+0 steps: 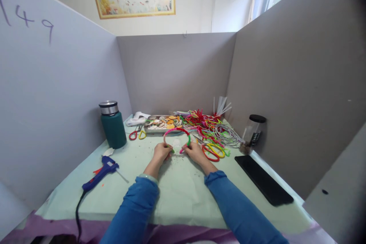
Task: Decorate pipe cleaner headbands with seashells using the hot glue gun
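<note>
The pale green surface (183, 202) lay under everything, with a heap of coloured fuzzy stems (200, 120) toward two o'clock and a blue glue gun (98, 177) toward eight, well apart from the hands. At the middle was the stem-wrapped hoop (177, 129), arched at twelve o'clock, its open ends toward the person. Scissors (211, 159) sat just beyond it near four o'clock, so the right wrist was best kept off them. The left hand (162, 151) had its fingers clamped on the hoop near seven o'clock; the right hand (195, 151) pinched it near five. Handling it well called for light, matched pressure, so the curve stayed even and the wrapping snug. How the smallest parts, the wrapped tips, were fastened was too small to tell.
</note>
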Demonstrator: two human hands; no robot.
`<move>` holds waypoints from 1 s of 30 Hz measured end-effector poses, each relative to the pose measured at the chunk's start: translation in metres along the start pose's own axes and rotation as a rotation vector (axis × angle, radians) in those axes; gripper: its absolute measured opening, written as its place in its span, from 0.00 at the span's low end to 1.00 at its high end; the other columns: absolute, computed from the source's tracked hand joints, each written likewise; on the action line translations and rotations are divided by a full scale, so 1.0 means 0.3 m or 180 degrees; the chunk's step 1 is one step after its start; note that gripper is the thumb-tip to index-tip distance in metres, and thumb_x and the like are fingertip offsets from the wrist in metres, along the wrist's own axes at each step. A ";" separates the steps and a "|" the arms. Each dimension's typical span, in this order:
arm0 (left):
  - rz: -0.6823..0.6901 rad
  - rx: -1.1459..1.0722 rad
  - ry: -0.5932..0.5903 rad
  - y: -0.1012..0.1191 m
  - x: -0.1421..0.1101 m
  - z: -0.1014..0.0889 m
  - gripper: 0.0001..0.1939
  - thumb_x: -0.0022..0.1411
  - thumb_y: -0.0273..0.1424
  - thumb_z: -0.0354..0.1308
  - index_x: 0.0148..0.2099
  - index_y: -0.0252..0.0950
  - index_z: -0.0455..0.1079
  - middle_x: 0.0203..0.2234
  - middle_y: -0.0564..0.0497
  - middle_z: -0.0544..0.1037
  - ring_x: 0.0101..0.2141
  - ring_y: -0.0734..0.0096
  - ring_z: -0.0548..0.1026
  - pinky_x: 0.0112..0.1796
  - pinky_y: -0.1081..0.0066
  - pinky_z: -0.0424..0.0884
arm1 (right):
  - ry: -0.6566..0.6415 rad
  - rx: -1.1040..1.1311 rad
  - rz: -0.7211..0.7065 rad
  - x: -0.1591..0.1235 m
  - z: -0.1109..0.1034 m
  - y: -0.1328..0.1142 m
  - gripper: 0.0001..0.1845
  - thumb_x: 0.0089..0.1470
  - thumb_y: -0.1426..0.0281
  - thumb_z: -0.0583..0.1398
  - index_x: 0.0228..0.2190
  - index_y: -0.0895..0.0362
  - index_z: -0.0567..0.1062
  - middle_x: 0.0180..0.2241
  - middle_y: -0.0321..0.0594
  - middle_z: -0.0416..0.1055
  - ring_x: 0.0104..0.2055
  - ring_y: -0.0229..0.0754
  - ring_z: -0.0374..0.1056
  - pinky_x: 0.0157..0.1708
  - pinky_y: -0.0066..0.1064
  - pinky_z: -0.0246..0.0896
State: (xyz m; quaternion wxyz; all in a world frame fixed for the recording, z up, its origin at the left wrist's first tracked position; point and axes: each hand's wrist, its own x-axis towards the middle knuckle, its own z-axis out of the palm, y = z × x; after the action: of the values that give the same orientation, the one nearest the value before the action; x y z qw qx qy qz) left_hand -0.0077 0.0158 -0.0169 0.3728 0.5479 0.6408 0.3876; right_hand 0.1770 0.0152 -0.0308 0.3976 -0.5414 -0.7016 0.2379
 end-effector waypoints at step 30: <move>0.0053 -0.1519 -0.1037 0.035 -0.049 0.013 0.11 0.57 0.32 0.61 0.38 0.32 0.64 0.27 0.48 0.75 0.25 0.69 0.78 0.22 0.75 0.72 | -0.0160 0.1593 -0.0024 -0.032 -0.022 -0.048 0.19 0.49 0.55 0.59 0.22 0.58 0.71 0.14 0.31 0.61 0.15 0.32 0.53 0.16 0.25 0.48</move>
State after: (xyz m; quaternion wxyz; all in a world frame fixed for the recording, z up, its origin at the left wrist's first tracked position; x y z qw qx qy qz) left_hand 0.0019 0.0024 -0.0083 0.5860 0.5050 0.4586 0.4373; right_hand 0.1751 0.0010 -0.0189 0.5025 -0.4173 -0.6326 0.4162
